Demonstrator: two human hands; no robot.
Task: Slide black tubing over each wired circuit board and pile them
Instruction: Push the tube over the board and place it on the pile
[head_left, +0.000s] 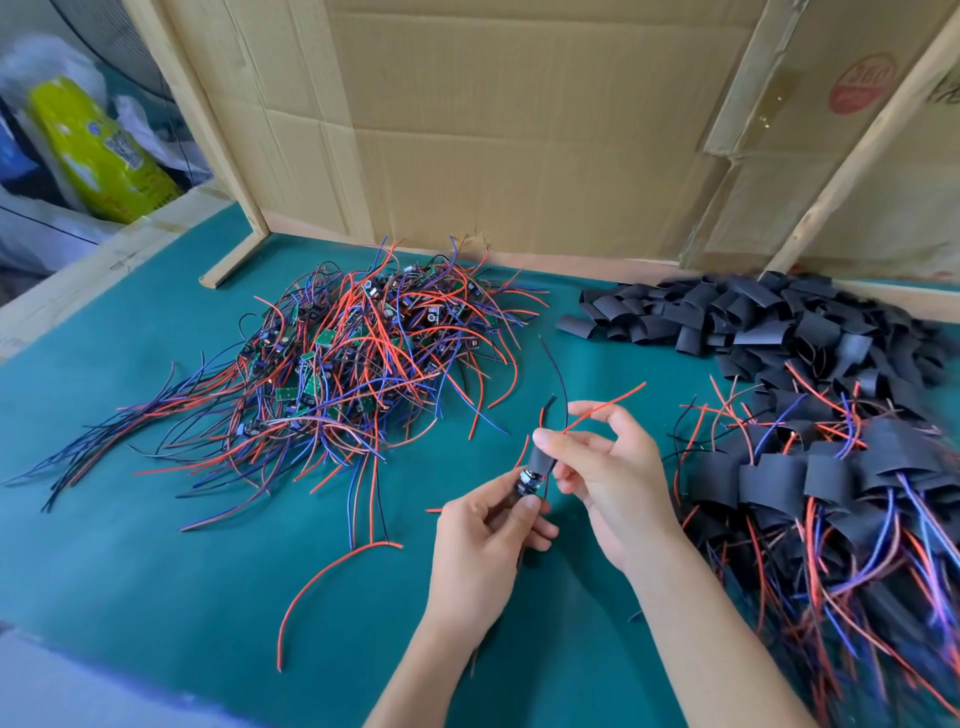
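Above the green mat my left hand (480, 540) pinches a small wired circuit board (527, 486) by its lower end. My right hand (608, 467) pinches a short piece of black tubing (540, 460) that sits over the board's upper end, with red and dark wires (608, 405) sticking up out of it. A tangled heap of bare wired boards (358, 343) lies at the back left. Loose black tubing pieces (753, 317) are heaped at the back right. Sleeved boards (831, 483) are piled at the right.
The green mat (182, 561) covers the table. A loose red wire (322, 577) lies in front of my left hand. Cardboard walls (519, 130) and wooden battens close the back. Bags and a yellow pack (98, 150) sit beyond the table's left edge.
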